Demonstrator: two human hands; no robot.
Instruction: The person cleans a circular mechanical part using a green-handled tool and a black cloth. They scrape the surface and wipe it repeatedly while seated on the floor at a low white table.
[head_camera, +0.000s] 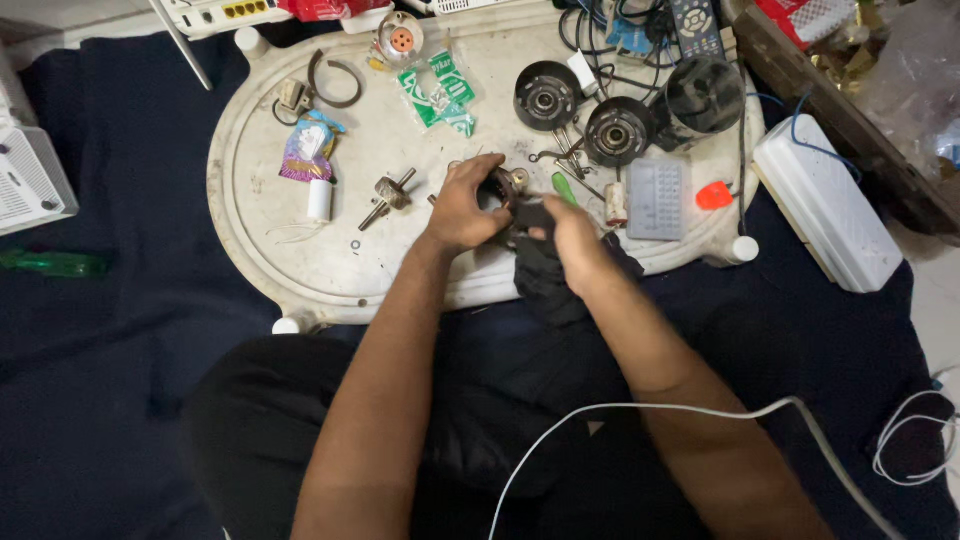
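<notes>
Nearest the camera, black trousers and a dark blue cloth on the floor; a thin white cable (640, 408) crosses over the right forearm.

Both forearms reach forward to the near edge of a white oval tray (260, 215). Left hand (462, 208) is curled around a dark round motor part (503, 188), fingers closed over its rim, holding it just above the tray surface. Right hand (570, 232) is closed on a black rag (545, 275), pressing the rag's upper end against the motor part; the rest of the rag hangs down over the tray's near rim. How much of the part the rag covers cannot be told.

Just left of the left hand: a small metal shaft with gear (388, 195), a white cylinder (320, 200), a tiny washer (356, 244). Just right of the right hand: green-handled screwdriver (564, 187), a grey keypad-like block (657, 198), an orange tab (714, 195).

Further back on the tray: two black round end caps with bearings (546, 95) (614, 132), a black cylindrical housing (704, 95), green sachets (440, 92), a purple foil packet (306, 150), a curved metal clamp ring (338, 82).

Off the tray: white rectangular box (826, 205) to the right, green tool (52, 263) far left on the cloth, remote control (696, 25) at the top.
</notes>
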